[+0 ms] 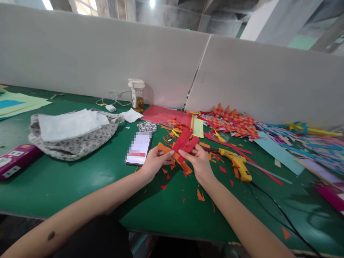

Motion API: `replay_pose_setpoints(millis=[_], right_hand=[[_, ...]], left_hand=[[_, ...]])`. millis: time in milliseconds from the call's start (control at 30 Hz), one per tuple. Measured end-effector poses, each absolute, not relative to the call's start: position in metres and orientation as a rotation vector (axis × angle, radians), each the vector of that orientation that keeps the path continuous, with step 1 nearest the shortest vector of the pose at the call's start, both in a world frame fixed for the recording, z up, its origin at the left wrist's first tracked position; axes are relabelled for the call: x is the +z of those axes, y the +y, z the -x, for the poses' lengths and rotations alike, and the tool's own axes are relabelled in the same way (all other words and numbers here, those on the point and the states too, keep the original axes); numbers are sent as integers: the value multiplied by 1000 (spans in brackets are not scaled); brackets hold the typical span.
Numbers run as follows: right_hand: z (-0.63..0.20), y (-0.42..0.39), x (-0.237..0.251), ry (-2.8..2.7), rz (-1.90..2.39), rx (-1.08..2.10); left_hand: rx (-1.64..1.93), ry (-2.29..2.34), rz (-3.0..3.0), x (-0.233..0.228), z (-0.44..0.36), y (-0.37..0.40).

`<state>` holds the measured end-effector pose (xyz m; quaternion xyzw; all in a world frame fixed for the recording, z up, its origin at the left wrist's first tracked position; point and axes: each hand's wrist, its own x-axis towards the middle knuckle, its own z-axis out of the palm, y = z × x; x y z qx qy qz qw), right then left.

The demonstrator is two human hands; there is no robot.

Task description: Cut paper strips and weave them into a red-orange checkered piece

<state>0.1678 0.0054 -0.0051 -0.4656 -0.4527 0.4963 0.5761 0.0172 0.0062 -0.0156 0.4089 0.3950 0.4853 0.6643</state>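
Above the table (166, 215), back from its front edge, crossed paper strips (183, 141) are being pinched by left hand (154, 161) and right hand (202, 164), uneven tension possibly loosening them.

A green table (88, 179) is bounded at the far side by a pale partition (94, 53); beyond, a bright window (86, 7) (left) and pillar (258, 21) (right) are seen.

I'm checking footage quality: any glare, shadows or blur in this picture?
Head view: ceiling light blown out, pale sheen on the green table; same head view: soft shadow beside the jug, pixel blocks over part of the phone, left hand, right hand and the red and orange strips they hold fairly clear.
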Motion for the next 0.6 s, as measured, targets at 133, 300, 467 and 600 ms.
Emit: replay_pose_setpoints(millis=[133,300,467,600], right_hand=[[-167,5,-4,-1078,1114,1204],[-168,5,-4,-1103,1144,1263],[-171,7,-5,-1125,1126,1183],[-173,8,-3,-1225,1083,1149]], left_hand=[[1158,913,-929,-17,-17,8],[1215,932,-947,-13,-16,9],[1267,951,-1101,-18,-15,10],[1304,917,-1236,-21,-13,11]])
